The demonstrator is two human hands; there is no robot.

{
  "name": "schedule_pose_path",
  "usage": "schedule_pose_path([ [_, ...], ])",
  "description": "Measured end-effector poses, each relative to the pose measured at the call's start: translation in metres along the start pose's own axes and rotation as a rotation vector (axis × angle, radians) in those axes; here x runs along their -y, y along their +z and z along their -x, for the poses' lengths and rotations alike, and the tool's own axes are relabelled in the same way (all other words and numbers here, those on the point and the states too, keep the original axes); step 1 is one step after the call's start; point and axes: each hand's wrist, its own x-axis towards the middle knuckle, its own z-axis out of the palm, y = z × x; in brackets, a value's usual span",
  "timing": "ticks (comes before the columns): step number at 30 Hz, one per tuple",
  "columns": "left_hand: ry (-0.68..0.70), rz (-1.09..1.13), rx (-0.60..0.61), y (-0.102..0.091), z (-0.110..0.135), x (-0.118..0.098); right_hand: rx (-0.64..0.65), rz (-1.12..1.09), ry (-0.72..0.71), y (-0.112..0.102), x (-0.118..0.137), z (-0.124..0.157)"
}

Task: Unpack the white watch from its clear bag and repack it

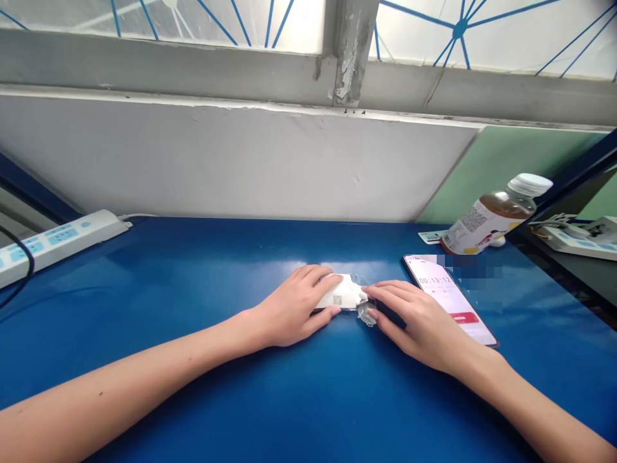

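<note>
A: Largest first?
B: Blue table [241,411]; at right, bottle [489,225], then phone [450,301] with lit screen.
A: Hands?
B: Left hand [296,308], thumb and fingers bent partly closed around white packet [337,298]. Right hand [424,321], thumb and index finger slightly apart at packet's crumpled right end; pinch or mere touch, impossible to tell.
A: Packet itself?
B: On table, between both hands, left of phone.
A: Smallest?
B: Clear plastic [367,315], by right thumb.

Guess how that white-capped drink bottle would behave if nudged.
The drink bottle probably feels weighty, since amber liquid shows near its shoulder. Being tall, it could tip if pushed near the white cap. Its rounded sides suggest it might then roll.
</note>
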Motion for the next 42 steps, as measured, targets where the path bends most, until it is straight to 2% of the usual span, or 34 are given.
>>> schedule_pose_path([
  [7, 0.006, 0.008, -0.002, 0.0028, 0.0012, 0.0027, 0.094, -0.130, 0.052, 0.0006, 0.0005, 0.0007],
  [14, 0.012, -0.007, -0.002, 0.0017, 0.0012, 0.0027, 0.167, -0.365, 0.190, -0.0033, -0.0005, 0.0018],
  [22, 0.051, -0.122, 0.079, 0.0016, -0.0006, 0.0033, 0.205, -0.244, 0.060, -0.0018, 0.0047, 0.0004],
  [30, 0.046, -0.136, 0.107, 0.0030, 0.0000, 0.0016, 0.188, -0.341, 0.155, 0.0044, 0.0068, -0.0004],
  [37, 0.018, -0.159, 0.135, 0.0022, -0.0014, 0.0008, 0.182, -0.077, 0.015, 0.0017, 0.0060, 0.0021],
  [42, 0.006, -0.172, 0.149, 0.0023, -0.0007, 0.0011, 0.057, 0.019, 0.008, 0.0005, 0.0031, -0.0005],
])
